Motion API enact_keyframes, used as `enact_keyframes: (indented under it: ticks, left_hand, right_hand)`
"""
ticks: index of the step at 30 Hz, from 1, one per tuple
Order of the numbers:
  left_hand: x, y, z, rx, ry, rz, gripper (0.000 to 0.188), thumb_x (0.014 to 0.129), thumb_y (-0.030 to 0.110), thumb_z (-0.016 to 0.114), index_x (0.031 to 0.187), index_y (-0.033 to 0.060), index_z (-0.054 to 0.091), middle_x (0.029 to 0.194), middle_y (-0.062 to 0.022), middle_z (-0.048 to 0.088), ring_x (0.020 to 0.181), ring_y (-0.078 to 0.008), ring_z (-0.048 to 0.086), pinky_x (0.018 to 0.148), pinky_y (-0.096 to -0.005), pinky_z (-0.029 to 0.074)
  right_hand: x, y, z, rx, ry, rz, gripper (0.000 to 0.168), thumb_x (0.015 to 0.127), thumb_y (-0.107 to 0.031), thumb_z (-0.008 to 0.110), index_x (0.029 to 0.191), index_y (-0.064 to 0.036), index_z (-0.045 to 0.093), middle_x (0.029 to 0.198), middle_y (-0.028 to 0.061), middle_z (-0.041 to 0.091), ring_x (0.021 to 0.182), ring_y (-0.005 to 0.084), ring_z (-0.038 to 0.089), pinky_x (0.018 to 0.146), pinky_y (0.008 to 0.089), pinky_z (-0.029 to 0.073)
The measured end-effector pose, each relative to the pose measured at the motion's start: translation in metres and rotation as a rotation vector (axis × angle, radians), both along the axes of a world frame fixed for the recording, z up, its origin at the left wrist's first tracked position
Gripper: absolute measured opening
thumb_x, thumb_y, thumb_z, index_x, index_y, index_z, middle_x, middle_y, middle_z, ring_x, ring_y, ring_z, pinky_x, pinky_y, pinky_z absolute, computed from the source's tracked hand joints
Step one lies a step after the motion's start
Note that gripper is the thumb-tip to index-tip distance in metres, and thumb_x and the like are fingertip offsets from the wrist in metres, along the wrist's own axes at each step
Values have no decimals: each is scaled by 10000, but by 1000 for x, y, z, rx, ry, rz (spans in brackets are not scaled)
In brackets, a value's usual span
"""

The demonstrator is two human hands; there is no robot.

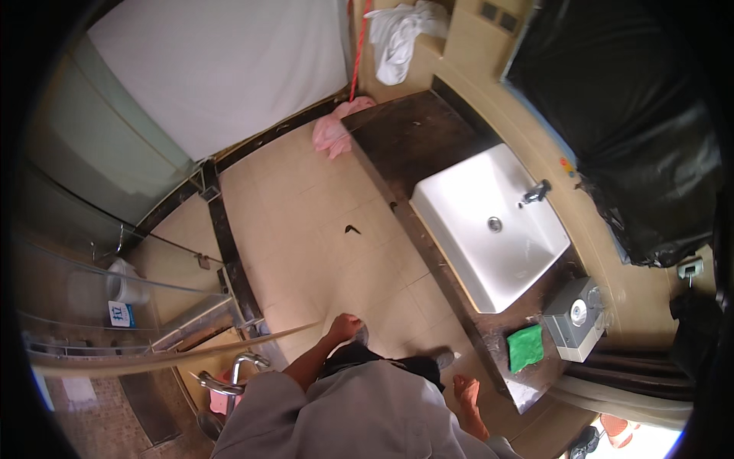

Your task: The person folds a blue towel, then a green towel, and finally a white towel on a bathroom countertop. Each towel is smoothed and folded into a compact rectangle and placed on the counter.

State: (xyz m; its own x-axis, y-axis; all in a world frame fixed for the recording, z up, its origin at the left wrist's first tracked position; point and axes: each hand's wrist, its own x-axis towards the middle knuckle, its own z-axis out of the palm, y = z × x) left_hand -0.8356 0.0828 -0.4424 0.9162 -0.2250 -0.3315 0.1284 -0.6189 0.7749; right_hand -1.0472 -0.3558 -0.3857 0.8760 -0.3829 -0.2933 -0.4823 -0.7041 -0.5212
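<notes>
My left hand (346, 327) hangs in front of my body over the tiled floor, its fingers curled in and nothing visible in it. To the right, my right hand (467, 390) hangs beside my hip near the dark stone countertop (401, 143), fingers loosely bent and apart, holding nothing. On that counter sit a white rectangular washbasin (459, 195) with a metal tap (537, 192), a folded green cloth (525, 347) and a grey and white box-shaped dispenser (570, 321). A small dark object (352, 229) lies on the floor.
Pink cloth (331, 135) lies on the floor at the counter's far end; white cloth (395, 46) hangs above it. At left are a glass partition (92, 241), a raised dark threshold (235, 258), a white bin (126, 281) and a chrome tap (235, 373). Black plastic sheeting (619, 115) covers the right wall.
</notes>
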Motion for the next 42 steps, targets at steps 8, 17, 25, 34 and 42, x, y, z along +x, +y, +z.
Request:
enact_keyframes:
  ticks: [8, 17, 25, 34, 42]
  left_hand:
    - [81, 59, -26, -600, 574, 1146, 377, 947, 458, 628, 955, 85, 685, 641, -37, 572, 453, -148, 496, 410, -317, 359]
    - [83, 148, -31, -610, 803, 1405, 402, 950, 466, 581, 1097, 99, 655, 740, -52, 595, 537, -183, 544, 481, -350, 425]
    - [84, 231, 4, -562, 584, 1739, 380, 946, 478, 592, 1102, 140, 674, 798, -35, 643, 619, -186, 628, 554, -355, 493]
    - [95, 201, -41, -785, 568, 1670, 513, 967, 552, 545, 1101, 71, 664, 714, -94, 661, 558, -215, 616, 477, -381, 468]
    - [202, 224, -45, 1, 587, 1290, 701, 881, 633, 533, 673, -20, 678, 590, -139, 626, 538, -278, 618, 529, -415, 478]
  right_hand:
    - [181, 128, 131, 82, -140, 93, 272, 859, -252, 663, 843, 12, 727, 720, 177, 693, 690, 203, 705, 651, 352, 533]
    - [372, 272, 136, 412, 124, 593, 283, 894, -272, 692, 1029, -27, 739, 925, 165, 744, 885, 292, 730, 783, 364, 570]
    - [558, 339, 88, 119, 321, 1551, 382, 838, -301, 707, 1132, -57, 709, 1062, 166, 721, 1000, 358, 675, 894, 435, 529]
    - [776, 322, 36, 8, 70, 1296, 389, 840, -302, 709, 1134, -48, 695, 1023, 178, 716, 958, 372, 673, 840, 429, 542]
    - [795, 285, -34, 196, -49, 1062, 299, 828, -192, 691, 1072, -20, 691, 916, 222, 680, 827, 309, 692, 717, 393, 544]
